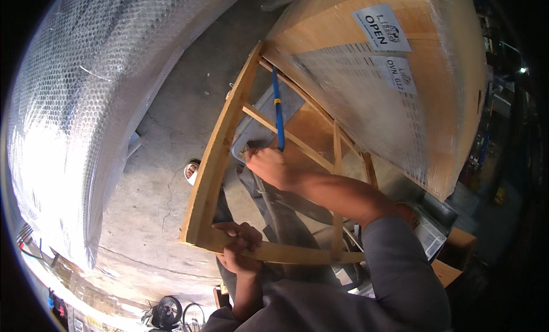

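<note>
In the head view, the left hand (240,247) has its fingers curled around the near bar of a wooden frame (216,160), close to its left corner. The right hand (270,165), inside the frame's outline, is balled in a fist on the lower end of a blue tool (278,112) with a yellow band. Bubble-wrapped goods (120,86) stand left; a film-wrapped box (343,63) stands beyond the frame.

Dark grey top (309,306), elbow-length sleeve (406,263), greyish trousers (293,232).
</note>
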Demonstrator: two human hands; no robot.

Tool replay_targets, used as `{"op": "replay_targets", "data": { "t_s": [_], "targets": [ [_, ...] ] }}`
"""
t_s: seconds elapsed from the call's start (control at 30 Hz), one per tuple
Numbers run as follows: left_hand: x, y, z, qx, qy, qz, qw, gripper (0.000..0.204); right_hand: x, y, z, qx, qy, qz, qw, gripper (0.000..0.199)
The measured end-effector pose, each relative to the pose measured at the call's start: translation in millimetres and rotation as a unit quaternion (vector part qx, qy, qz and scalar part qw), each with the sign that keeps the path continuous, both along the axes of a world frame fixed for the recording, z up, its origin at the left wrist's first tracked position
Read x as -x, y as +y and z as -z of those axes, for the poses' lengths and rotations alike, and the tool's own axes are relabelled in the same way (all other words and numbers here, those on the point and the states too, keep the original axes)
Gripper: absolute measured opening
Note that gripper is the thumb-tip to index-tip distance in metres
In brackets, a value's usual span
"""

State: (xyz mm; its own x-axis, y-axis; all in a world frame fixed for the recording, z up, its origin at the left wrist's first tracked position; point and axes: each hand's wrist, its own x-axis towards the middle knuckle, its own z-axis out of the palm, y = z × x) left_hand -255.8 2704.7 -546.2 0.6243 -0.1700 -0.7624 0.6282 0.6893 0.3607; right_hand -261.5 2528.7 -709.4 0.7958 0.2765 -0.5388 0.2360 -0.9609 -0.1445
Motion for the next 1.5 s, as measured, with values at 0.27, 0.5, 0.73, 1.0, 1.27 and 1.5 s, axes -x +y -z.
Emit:
{"op": "replay_targets", "data": {
  "t_s": [0.27, 0.5, 0.73, 1.0, 1.27, 1.5],
  "targets": [
    [-3, 2, 1, -0.032, -0.04, 0.051, 0.997, 0.023, -16, -74, -37, -0.065, -0.005, 0.031, 0.997, 0.021],
    [-6, -3, -1, -0.037, -0.021, 0.027, 0.999, 0.024, -61, -203, -78, -0.069, -0.084, 0.053, 0.993, 0.034],
    [-8, -10, -5, -0.055, -0.034, 0.006, 0.998, 0.025, -31, -171, -56, -0.066, -0.009, -0.014, 0.998, 0.043],
    [-8, -9, -3, -0.035, -0.038, 0.03, 0.998, 0.024, 8, -150, -58, -0.026, 0.032, 0.048, 0.998, 0.056],
    [-4, -6, -1, -0.037, -0.046, 0.036, 0.998, 0.025, -28, -32, 10, -0.217, -0.257, 0.076, 0.939, 0.015],
    [-5, -6, -1, -0.045, -0.033, 0.022, 0.998, 0.025, -43, 3, 0, -0.024, -0.028, 0.013, 0.999, 0.003]
  ]
}}
